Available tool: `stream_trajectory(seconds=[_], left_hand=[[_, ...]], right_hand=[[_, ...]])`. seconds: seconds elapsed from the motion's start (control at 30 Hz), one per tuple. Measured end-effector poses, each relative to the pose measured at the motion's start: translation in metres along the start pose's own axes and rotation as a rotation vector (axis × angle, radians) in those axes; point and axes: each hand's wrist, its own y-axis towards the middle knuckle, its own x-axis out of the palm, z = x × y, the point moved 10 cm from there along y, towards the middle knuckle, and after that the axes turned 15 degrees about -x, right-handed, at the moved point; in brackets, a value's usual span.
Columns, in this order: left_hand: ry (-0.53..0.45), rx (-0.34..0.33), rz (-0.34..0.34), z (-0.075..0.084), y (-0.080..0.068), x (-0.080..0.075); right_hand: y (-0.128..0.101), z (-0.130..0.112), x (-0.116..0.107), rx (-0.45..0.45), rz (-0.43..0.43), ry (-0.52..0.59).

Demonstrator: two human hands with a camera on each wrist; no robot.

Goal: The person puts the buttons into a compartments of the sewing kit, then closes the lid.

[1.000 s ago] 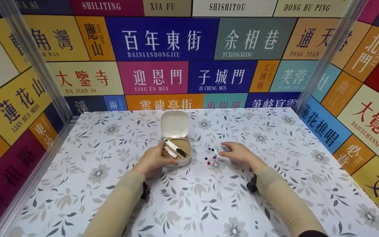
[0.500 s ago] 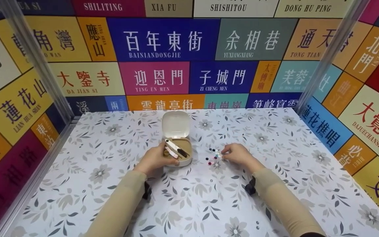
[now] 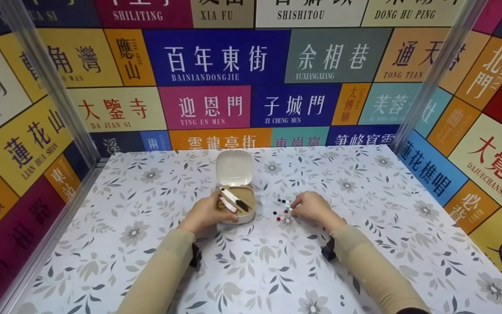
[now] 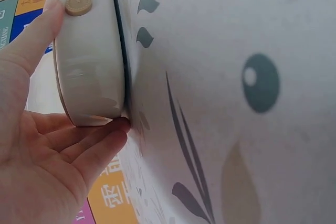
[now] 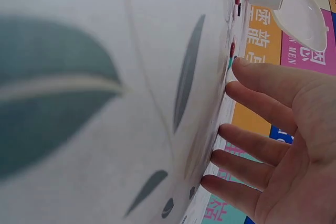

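A small cream box [image 3: 236, 208] stands on the floral table with its lid [image 3: 233, 168] raised; a white and black tool [image 3: 235, 198] lies in it. My left hand [image 3: 207, 212] grips the box's base [image 4: 89, 61], thumb along its top side and fingers under its near end. To the right lies a cluster of small coloured pieces [image 3: 281, 209]. My right hand [image 3: 314, 207] rests its fingertips on the table at that cluster. Its thumb and forefinger tips [image 5: 236, 66] close on a small white piece [image 5: 231, 75]. Red pieces [image 5: 232, 49] lie just beyond.
The table [image 3: 364, 183] with its leaf-print cover is walled on three sides by panels of coloured street signs [image 3: 216, 56]. Metal posts [image 3: 434, 74] stand at the back corners. The box's base carries a round tan button [image 4: 79, 3].
My right hand's spread fingers have drawn together at the coloured pieces. The left hand stays on the box. The camera has tilted slightly.
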Motion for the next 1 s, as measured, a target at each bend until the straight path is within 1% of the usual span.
stream_trajectory(seconds=[0.13, 0.33, 0.5, 0.73, 0.83, 1.0], left_hand=[[-0.014, -0.015, -0.01, -0.0031, 0.0002, 0.0011], [-0.063, -0.004, -0.021, -0.0011, -0.0024, 0.0008], [-0.09, 0.008, -0.025, 0.0011, -0.0041, -0.0003], [-0.079, 0.001, -0.021, -0.0007, -0.0029, -0.0001], [-0.045, 0.003, -0.011, -0.0012, -0.0021, -0.0007], [0.003, -0.005, -0.008, -0.0014, -0.001, 0.0005]], right_hand=[[0.0005, -0.0001, 0.0021, 0.017, 0.001, -0.015], [0.0015, 0.0001, 0.0019, 0.025, -0.015, -0.056], [0.0033, -0.0024, 0.0004, 0.007, -0.019, -0.101], [0.0044, -0.0067, -0.0002, -0.016, -0.022, -0.113], [0.0047, -0.0085, -0.0009, -0.027, -0.019, -0.144], [0.0038, -0.0086, 0.0001, -0.032, -0.022, -0.155]])
